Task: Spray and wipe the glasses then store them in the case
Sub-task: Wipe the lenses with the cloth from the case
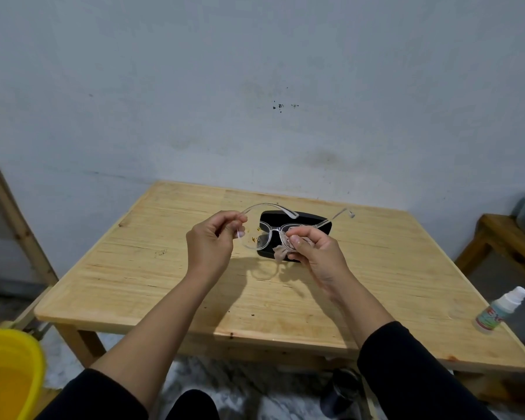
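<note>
My left hand (211,237) pinches the light, brittle clear-framed glasses (273,230) by the frame's left end; my right hand (309,247) pinches a soft cloth (281,252) around one lens.

A single wide-angle view is given from the head, directed forward and down. The wooden table (170,286) is seen close below in the lower half of the frame; the wall (255,71) fills the upper half.

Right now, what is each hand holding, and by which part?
The left hand pinches the clear glasses at the frame's outer corner by the temple hinge. The right hand pinches a small cloth around the other lens.
</note>
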`<state>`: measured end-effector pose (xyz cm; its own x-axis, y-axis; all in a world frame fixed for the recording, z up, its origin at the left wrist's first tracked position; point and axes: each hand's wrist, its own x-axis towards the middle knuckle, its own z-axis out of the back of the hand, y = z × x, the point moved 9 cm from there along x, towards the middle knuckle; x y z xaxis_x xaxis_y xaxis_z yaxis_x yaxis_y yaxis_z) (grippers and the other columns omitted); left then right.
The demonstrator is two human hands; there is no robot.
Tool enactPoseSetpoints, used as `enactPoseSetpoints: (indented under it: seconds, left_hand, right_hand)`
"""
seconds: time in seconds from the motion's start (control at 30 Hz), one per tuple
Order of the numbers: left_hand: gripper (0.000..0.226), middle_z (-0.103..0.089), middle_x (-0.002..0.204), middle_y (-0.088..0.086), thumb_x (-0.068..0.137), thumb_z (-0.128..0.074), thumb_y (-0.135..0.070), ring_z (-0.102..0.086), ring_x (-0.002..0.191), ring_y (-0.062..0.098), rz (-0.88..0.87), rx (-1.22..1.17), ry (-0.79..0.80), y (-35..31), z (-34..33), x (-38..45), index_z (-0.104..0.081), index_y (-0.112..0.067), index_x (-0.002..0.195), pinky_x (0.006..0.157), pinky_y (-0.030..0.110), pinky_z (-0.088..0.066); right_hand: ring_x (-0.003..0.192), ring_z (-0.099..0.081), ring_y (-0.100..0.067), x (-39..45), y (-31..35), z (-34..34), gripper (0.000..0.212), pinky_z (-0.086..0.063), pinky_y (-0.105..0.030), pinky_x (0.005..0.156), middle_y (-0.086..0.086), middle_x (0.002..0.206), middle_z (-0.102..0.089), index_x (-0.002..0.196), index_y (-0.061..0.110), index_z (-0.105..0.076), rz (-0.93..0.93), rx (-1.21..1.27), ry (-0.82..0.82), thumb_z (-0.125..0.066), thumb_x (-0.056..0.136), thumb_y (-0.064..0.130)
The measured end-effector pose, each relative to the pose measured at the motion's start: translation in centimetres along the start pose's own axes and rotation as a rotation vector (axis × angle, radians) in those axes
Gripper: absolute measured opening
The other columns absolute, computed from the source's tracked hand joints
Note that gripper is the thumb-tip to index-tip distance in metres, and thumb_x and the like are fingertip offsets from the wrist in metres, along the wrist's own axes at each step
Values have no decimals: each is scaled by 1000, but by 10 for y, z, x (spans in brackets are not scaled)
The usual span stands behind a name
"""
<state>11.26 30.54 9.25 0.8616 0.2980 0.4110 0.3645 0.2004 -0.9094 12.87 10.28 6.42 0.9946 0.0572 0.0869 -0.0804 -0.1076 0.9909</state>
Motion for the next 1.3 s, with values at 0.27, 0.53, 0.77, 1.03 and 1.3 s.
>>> enactPoseSetpoints:
  seconds: [0.27,0.53,0.77,1.03,1.3]
  left_hand:
    - [28,-69,67,-18,87,-59,-5,-66,68,6,20,6,-37,5,7,0,-68,-30,77,77,28,-57]
    - [23,-70,73,-18,86,-60,-2,-66,67,2,0,-18,-19,1,-3,-9,-70,-23,80,70,16,-54]
    - [30,-70,69,-20,86,-60,-4,-68,68,9,40,19,-46,8,14,-1,-69,-30,76,76,28,-56]
    - [24,-67,60,-17,86,-60,-10,-67,70,6,96,29,-131,16,18,1,-69,-31,77,76,25,-53]
    - [30,-68,63,-13,84,-61,-8,-65,69,5,137,-32,-224,18,23,-1,-68,-35,74,78,30,-56]
  right_hand:
    - [76,-67,-8,-11,7,28,18,-55,-24,76,0,89,-70,82,24,-70,109,-23,-369,-62,88,8]
    - [94,-67,-14,-5,0,8,17,-54,-28,86,-2,99,-72,82,28,-71,27,17,-383,-67,84,12]
    - [78,-69,-22,1,2,-1,19,-57,-21,75,-10,80,-72,83,15,-73,-30,-237,6,-61,85,0]
    - [79,-67,-13,-7,-5,16,24,-56,-21,78,-2,80,-71,78,15,-69,-72,-92,-185,-54,90,0]
    - [81,-65,-17,-24,-25,-24,18,-54,-27,84,-10,82,-69,85,3,-67,-244,371,-238,-51,90,-4]
